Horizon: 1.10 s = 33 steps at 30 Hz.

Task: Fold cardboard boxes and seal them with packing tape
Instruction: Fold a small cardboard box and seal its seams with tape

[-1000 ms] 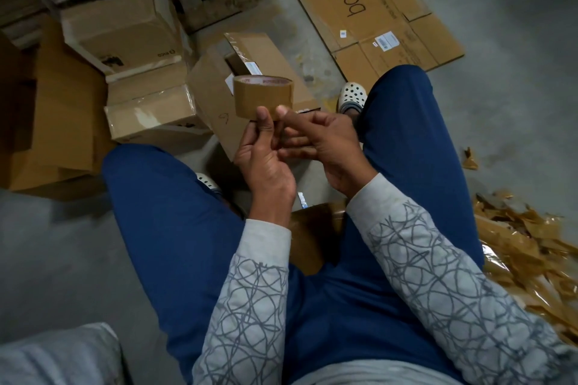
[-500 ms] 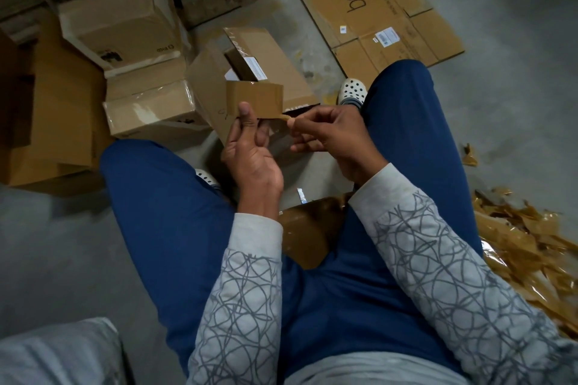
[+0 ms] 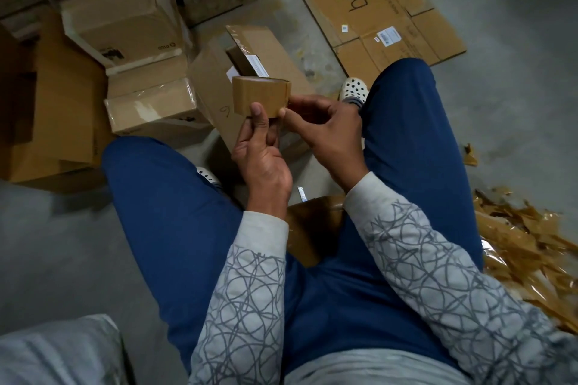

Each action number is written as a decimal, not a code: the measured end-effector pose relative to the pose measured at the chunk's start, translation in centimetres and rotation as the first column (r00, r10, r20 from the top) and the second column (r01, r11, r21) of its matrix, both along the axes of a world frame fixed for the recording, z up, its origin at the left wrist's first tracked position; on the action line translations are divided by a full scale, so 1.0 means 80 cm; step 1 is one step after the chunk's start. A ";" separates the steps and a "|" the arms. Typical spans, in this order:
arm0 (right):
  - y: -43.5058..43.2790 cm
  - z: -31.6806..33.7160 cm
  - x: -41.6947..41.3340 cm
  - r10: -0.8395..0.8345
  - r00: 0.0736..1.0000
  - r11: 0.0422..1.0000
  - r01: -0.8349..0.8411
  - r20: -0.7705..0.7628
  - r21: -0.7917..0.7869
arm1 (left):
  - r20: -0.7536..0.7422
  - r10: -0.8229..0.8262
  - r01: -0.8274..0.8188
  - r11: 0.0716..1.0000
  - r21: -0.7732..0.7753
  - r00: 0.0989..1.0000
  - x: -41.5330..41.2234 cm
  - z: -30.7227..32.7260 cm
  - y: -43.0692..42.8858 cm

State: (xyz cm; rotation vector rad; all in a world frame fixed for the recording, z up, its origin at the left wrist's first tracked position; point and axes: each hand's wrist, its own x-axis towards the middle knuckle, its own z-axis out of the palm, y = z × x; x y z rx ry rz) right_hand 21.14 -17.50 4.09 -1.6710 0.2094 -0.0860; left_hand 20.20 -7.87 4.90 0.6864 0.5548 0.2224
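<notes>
Beyond the fingers [image 3: 260, 117], a flattened brown cardboard sheet [image 3: 375, 6] lay on the floor [image 3: 516, 40], with an open brown cardboard box [image 3: 215, 84] nearer. The left hand [image 3: 262, 159], fingers curled, held up the brown packing-tape roll [image 3: 259, 97]; the right hand [image 3: 325, 131] pinched its near edge, likely hunting the tape end. Careless picking could split the strip.

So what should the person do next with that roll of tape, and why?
Probably pick the free end loose from the tape roll with the right hand and pull a strip off. The left hand grips the roll from below, the right fingertips pinch at its edge, and no strip hangs free yet. The small box behind looks open.
</notes>
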 end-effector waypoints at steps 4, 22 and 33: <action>0.004 -0.002 -0.003 -0.051 0.998 0.995 0.054 0.038 -0.086 | 0.019 -0.025 0.025 0.999 0.029 1.000 -0.002 -0.007 -0.002; 0.002 -0.007 0.009 -0.044 0.998 0.960 0.053 -0.039 0.274 | 0.048 -0.066 0.071 0.990 -0.121 0.997 -0.001 -0.003 0.002; -0.012 -0.007 0.003 0.132 0.963 0.987 -0.149 0.235 0.053 | 0.025 -0.038 0.045 0.931 -0.362 0.999 0.004 -0.006 0.017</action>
